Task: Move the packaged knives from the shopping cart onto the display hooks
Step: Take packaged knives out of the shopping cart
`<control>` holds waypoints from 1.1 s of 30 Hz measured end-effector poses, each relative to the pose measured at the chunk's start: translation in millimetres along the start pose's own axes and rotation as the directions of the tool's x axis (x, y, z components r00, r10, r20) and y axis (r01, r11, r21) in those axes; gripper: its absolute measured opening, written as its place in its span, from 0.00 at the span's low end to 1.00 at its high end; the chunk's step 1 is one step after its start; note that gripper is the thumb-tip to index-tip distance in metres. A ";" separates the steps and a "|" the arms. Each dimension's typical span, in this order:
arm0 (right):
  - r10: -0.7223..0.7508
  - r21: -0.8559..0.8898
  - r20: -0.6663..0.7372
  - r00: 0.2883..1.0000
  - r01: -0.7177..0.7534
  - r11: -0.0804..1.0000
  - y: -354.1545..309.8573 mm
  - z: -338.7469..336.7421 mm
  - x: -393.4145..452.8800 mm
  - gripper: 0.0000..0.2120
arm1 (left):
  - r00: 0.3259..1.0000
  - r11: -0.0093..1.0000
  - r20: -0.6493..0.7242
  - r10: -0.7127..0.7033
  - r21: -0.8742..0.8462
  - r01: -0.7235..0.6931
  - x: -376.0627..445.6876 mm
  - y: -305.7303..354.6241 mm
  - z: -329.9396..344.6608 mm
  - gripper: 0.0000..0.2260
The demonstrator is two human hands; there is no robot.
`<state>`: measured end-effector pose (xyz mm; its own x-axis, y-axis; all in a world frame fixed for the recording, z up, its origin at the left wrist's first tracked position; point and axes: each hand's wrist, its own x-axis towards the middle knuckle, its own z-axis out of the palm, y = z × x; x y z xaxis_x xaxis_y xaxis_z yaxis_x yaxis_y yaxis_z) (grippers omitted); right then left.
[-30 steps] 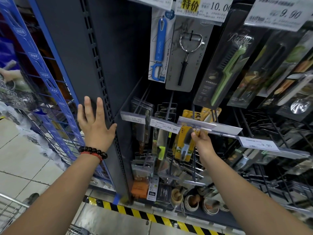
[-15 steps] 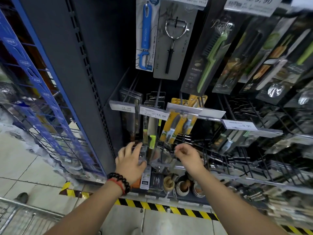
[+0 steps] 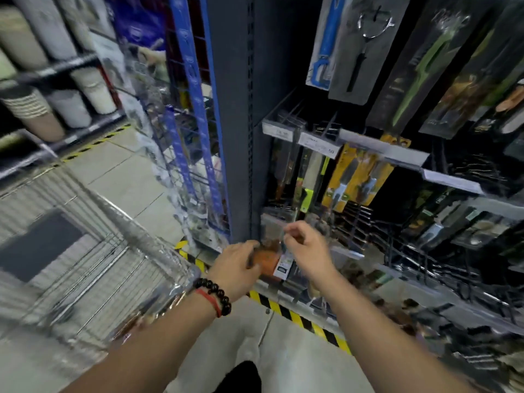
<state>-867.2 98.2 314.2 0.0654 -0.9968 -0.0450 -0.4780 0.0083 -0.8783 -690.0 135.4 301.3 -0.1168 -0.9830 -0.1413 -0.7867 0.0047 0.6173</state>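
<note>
Both hands (image 3: 238,262) low, fingers (image 3: 293,229) curled

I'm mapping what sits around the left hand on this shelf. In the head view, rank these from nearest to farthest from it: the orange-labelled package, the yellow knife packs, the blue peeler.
1. Orange-labelled package: right by the left hand, low on the rack.
2. Yellow knife packs: up and right, middle row.
3. Blue peeler: top row, farthest.
</note>
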 end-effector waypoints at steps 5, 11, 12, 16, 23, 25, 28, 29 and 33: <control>-0.030 0.016 0.139 0.990 0.028 0.999 -19.7 72.3 -36.3 0.07 | 0.980 0.988 -0.127 -0.153 -0.039 0.150 -68.2 -41.8 -30.1 0.17; -0.098 -0.014 0.216 0.972 0.103 0.995 -55.7 149.0 -67.2 0.08 | 0.916 0.937 -0.212 -0.340 0.010 0.350 -137.4 -101.5 -70.9 0.26; -0.108 -0.030 0.233 0.966 0.118 0.993 -61.4 161.8 -73.5 0.08 | 0.911 0.929 -0.205 -0.358 0.017 0.369 -148.6 -114.5 -77.4 0.25; -0.096 -0.057 0.301 0.949 0.119 0.991 -81.2 219.7 -93.5 0.08 | 0.893 0.914 -0.222 -0.391 0.022 0.405 -191.4 -176.0 -104.8 0.20; -0.010 -0.115 0.266 0.964 0.042 0.993 -108.8 326.8 -147.7 0.04 | 0.917 0.933 -0.180 -0.356 -0.014 0.359 -255.9 -269.5 -151.0 0.19; 0.020 -0.101 0.210 0.978 0.002 0.995 -116.2 343.1 -156.9 0.04 | 0.935 0.946 -0.149 -0.323 -0.014 0.324 -260.7 -288.6 -160.0 0.19; 0.060 -0.081 0.157 0.986 -0.048 0.996 -125.8 350.8 -165.4 0.06 | 0.955 0.960 -0.100 -0.279 -0.003 0.280 -253.8 -303.7 -168.6 0.19; 0.069 -0.083 0.143 0.987 -0.058 0.995 -128.0 351.1 -165.1 0.07 | 0.962 0.964 -0.066 -0.264 0.004 0.265 -247.6 -306.0 -170.5 0.20; 0.116 -0.129 0.052 0.992 -0.108 0.986 -121.1 352.6 -146.1 0.06 | 0.979 0.979 0.033 -0.203 -0.011 0.203 -208.6 -317.4 -172.1 0.20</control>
<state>-510.0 270.7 259.2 0.0555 -0.9837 -0.1711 -0.5912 0.1057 -0.7996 -311.7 307.4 268.1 0.0252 -0.9569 -0.2893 -0.7870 -0.1974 0.5845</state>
